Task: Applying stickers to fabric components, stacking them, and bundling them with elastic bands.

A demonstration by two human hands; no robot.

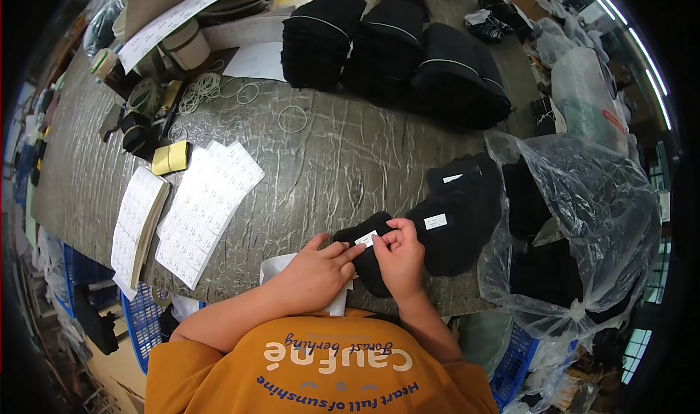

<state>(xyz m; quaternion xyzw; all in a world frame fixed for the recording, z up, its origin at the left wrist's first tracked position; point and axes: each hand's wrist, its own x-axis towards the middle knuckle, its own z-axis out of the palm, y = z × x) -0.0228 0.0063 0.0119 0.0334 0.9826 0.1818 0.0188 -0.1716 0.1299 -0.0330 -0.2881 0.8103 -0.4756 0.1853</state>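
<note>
A small white label (366, 238) lies on a folded black fabric piece (373, 274) near the table's front edge. My left hand (321, 267) rests at its left side, fingers stretched out and one fingertip touching the label. Thumb and forefinger of my right hand (399, 259) close together at the label's right end. Partly hidden beneath my left hand and wrist is a white sheet (273, 267); I cannot make out whether the hand grips it. Just right lie more black fabric pieces (459, 239), two with white labels showing.
Label sheets (208, 210) and a thicker stack (137, 224) lie left, beside a yellow pad (170, 158). Rubber bands (200, 93) are farther back. Banded black bundles (390, 45) stand at the far side. A clear plastic bag (583, 210) with black pieces sits right.
</note>
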